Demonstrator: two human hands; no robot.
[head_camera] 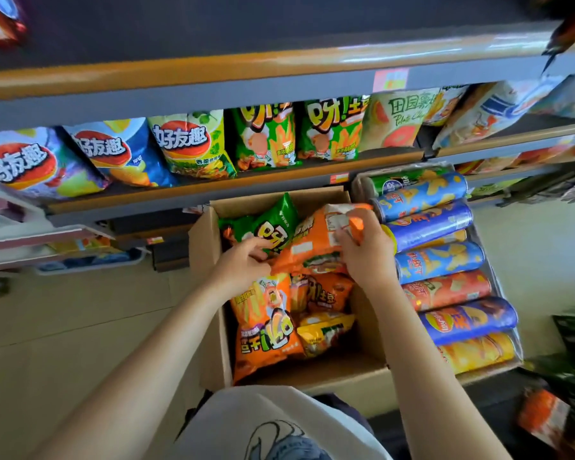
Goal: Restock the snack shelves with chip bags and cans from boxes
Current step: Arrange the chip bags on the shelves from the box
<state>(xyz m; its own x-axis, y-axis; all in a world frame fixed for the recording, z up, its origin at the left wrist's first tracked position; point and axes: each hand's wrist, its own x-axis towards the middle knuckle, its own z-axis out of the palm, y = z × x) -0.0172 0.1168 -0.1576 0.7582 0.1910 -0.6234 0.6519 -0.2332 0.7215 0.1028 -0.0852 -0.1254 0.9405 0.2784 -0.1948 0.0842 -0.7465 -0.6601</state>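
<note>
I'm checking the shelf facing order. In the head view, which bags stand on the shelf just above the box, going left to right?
Purple chip bag → blue chip bag → lime-green chip bag → two green fries bags → pale potato chips bag. Bags further right overlap too much to order.

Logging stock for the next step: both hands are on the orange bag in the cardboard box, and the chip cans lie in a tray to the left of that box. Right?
Not quite. The head view shows the cans lying right of the cardboard box, not left. Both hands, left and right, are on the orange bag.

Head view, downward, close over box.
</note>
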